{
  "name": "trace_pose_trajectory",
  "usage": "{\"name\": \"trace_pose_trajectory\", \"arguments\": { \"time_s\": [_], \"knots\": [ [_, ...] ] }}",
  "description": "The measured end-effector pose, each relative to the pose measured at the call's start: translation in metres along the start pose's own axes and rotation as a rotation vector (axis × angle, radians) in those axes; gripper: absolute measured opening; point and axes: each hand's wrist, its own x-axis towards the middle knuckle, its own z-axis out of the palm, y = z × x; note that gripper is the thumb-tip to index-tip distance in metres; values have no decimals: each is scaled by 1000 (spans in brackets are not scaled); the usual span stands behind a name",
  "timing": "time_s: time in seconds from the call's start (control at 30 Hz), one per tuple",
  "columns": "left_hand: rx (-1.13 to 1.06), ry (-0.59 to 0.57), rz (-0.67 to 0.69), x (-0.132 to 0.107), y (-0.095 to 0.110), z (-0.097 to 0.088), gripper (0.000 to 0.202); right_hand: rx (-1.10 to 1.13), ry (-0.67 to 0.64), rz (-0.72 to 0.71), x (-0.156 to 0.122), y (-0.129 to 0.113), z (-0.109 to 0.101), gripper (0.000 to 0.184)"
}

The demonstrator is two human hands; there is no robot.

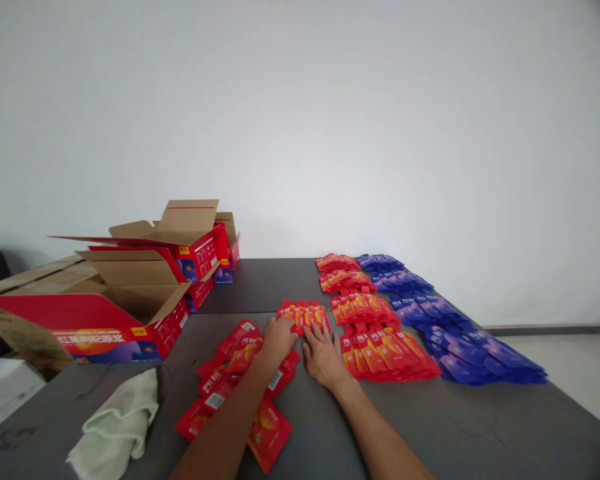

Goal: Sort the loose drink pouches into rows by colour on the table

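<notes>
A short row of overlapping red pouches (pixel 300 312) with orange prints lies flat on the dark table, ahead of my hands. My left hand (pixel 278 341) is at the near left corner of this row, its fingers bent and closed on the edge of a red pouch. My right hand (pixel 323 353) rests on the near right part of the row, with its fingers spread and nothing gripped. Under and beside my left forearm is a loose heap of red pouches (pixel 215 383), some face down with barcodes showing. My forearm hides part of the heap.
Fanned rows of red pouches (pixel 385 350) and blue pouches (pixel 480 353) line the table's right side. Open red cartons (pixel 115 327) stand at the left, stacked behind one another. A pale cloth (pixel 117 427) lies at the front left, near a white box (pixel 7 390).
</notes>
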Motion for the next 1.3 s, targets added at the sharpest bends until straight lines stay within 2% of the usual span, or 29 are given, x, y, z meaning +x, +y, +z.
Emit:
{"name": "trace_pose_trajectory", "arguments": {
  "time_s": [0.2, 0.3, 0.4, 0.53, 0.67, 0.77, 0.87, 0.97, 1.03, 1.2, 1.3],
  "knots": [
    [-17, 9, -48, -5, 3, 1, 39, -5, 14, 0, 2, 3, 6, 50],
    [50, 37, -78, -16, 3, -4, 47, -7, 53, -17, 2, -1, 5, 48],
    [155, 63, -124, -31, -1, -12, 42, 16, 117, -57, 0, -11, 0, 45],
    [249, 127, -262, -49, -9, -24, 36, 106, 142, -168, -6, -27, -9, 38],
    [197, 71, -423, -53, -14, -33, 37, 170, 131, -245, -12, -34, -13, 36],
    [166, 70, -410, -52, -12, -39, 35, 203, 145, -254, -11, -34, -13, 36],
    [159, 137, -359, -53, -4, -44, 34, 240, 168, -256, -9, -32, -10, 35],
    [154, 193, -313, -55, 5, -44, 36, 276, 179, -267, -8, -32, -7, 34],
    [161, 182, -315, -57, 8, -42, 38, 294, 182, -278, -8, -32, -6, 34],
    [171, 113, -343, -61, 2, -39, 34, 308, 179, -279, -9, -32, -5, 33],
    [168, 140, -352, -61, -5, -41, 33, 326, 173, -284, -9, -31, -7, 32]
  ]
}}
